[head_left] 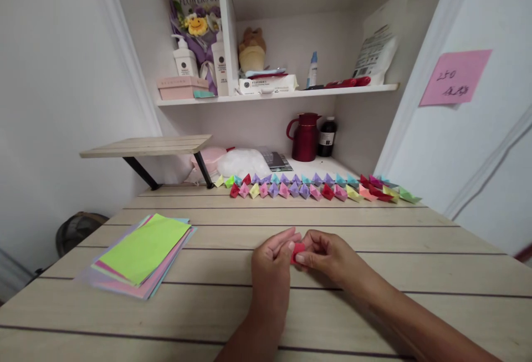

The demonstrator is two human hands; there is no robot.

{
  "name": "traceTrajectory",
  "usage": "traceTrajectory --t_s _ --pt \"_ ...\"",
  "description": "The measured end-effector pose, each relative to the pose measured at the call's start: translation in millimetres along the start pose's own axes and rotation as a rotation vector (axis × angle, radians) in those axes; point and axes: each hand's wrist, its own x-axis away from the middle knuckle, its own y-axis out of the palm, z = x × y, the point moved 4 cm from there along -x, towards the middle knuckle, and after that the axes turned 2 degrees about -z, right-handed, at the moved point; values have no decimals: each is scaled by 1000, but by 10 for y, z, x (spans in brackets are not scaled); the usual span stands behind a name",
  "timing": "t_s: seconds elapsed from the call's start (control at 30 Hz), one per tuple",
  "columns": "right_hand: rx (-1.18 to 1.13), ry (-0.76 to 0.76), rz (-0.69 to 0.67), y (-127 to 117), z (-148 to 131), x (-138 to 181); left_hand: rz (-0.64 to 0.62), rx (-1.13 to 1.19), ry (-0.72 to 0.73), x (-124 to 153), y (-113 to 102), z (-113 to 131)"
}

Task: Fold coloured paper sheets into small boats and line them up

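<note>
Between my two hands, above the middle of the wooden table (199,306), is a small folded piece of red paper (297,251). My left hand (274,256) pinches its left side with the thumb on top. On the other side my right hand (326,254) grips it between thumb and curled forefinger. Fingers cover much of the paper, so its full shape is hidden. Beyond the hands, folded paper boats (284,190) of many colours stand in two rows along the table's back edge.
A stack of coloured paper sheets (145,251), lime green on top, lies at the left. Behind it stands a small raised wooden shelf (153,144) on black legs. A dark red jug (305,137) and a dark bottle (327,137) stand in the cabinet at the back.
</note>
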Motion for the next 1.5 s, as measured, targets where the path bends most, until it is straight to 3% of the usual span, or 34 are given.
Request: traceTrajectory --t_s 0.27,0.6,0.8,0.93,1.03,1.13,1.23,1.37,1.5 --pt "-314 37 28 114 -58 18 20 42 -24 -24 -25 -24" --pt "-168 40 149 48 -53 8 -76 68 31 -42 -20 27" --pt "-349 40 255 -107 -73 0 -10 -97 170 -138 -179 96" --pt "-453 -6 316 -174 -102 1 -2 -73 133 -197 -205 55" --pt "-440 -62 306 -118 -177 22 -91 -44 57 -188 -106 -6" --pt "-422 -94 198 7 -264 37 -211 -83 34 -126 33 -29" --pt "-401 -86 133 81 -302 39 -146 -175 62 -69 64 -7" --pt "-318 -57 221 31 -283 35 -23 -228 107 -50 -2 39" --pt "-270 -6 224 14 -254 30 -12 -282 114 -79 -57 53"
